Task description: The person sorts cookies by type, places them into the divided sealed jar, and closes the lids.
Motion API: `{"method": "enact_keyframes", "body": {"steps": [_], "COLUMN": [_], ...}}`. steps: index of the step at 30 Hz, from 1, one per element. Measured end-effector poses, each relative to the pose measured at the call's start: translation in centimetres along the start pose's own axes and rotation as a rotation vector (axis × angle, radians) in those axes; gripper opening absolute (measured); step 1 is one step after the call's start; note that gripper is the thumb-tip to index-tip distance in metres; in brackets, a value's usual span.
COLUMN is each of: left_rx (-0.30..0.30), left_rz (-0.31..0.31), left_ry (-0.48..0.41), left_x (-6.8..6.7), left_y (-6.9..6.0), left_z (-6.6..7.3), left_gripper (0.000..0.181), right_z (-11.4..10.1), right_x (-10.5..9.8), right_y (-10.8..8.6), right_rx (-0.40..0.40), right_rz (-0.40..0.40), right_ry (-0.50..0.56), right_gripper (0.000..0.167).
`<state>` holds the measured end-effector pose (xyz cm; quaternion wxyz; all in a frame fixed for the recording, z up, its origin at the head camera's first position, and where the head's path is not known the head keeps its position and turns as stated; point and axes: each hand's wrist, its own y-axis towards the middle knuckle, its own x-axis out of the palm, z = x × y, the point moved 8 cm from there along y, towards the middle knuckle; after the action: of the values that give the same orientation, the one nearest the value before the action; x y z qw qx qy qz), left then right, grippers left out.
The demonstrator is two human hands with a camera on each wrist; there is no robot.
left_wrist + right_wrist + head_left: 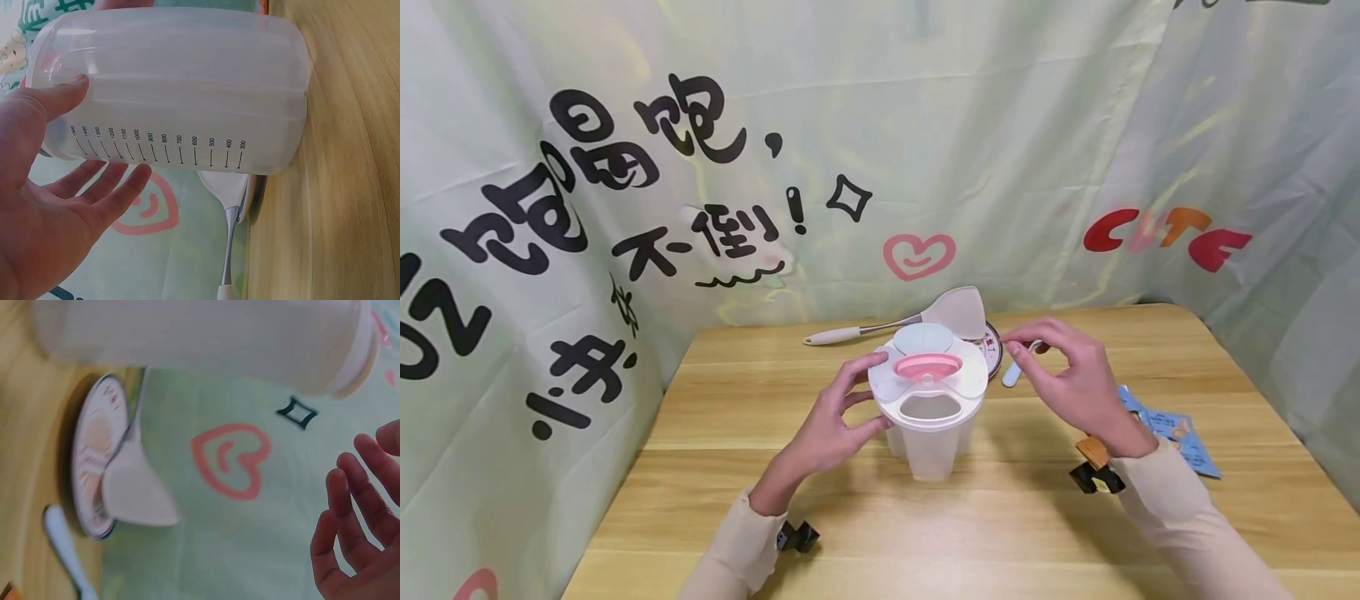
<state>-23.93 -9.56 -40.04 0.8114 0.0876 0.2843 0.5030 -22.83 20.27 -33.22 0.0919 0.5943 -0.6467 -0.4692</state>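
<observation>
A translucent storage container (932,450) stands upright on the wooden table, with a measuring scale printed down its side (187,119). Its white lid (887,387) carries a pink cap (927,367), a pale blue cap (922,337) and, at the front, a greyish opening or window. My left hand (831,421) grips the container near the lid, thumb on one side and fingers on the other. To the right of the container, my right hand (1071,371) hovers above the table with loosely bent fingers (369,500) and holds nothing.
Behind the container lie a spatula (955,312) and a round printed plate (993,350). A light-blue-handled utensil (1012,375) is partly hidden by the right hand. Blue packets (1183,433) lie by the right forearm, near an orange-brown item (1093,452). A printed curtain (1000,167) hangs behind the table.
</observation>
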Motion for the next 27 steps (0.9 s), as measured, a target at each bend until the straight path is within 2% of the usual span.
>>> {"method": "enact_keyframes", "body": {"steps": [11, 16, 21, 27], "left_rx": [0.001, 0.007, -0.002, -0.001], "left_rz": [-0.001, 0.001, -0.002, -0.006], "left_ry": [-0.009, -0.011, -0.018, -0.018], "left_x": [0.1, 0.0, 0.1, 0.1], "left_y": [0.0, 0.1, 0.0, 0.0], "left_z": [-0.1, -0.1, -0.2, -0.2], "left_gripper": [0.081, 0.082, 0.082, 0.082], "right_z": [5.0, 6.7, 8.3, 10.3], "right_x": [-1.4, -1.7, -1.9, -1.8], "right_y": [-2.3, -3.7, -4.8, -6.2], "right_rx": [0.194, 0.251, 0.316, 0.451], "right_rz": [-0.159, -0.224, -0.331, -0.512], "right_ry": [-0.216, -0.252, -0.28, -0.329], "right_gripper": [0.01, 0.008, 0.009, 0.029]}}
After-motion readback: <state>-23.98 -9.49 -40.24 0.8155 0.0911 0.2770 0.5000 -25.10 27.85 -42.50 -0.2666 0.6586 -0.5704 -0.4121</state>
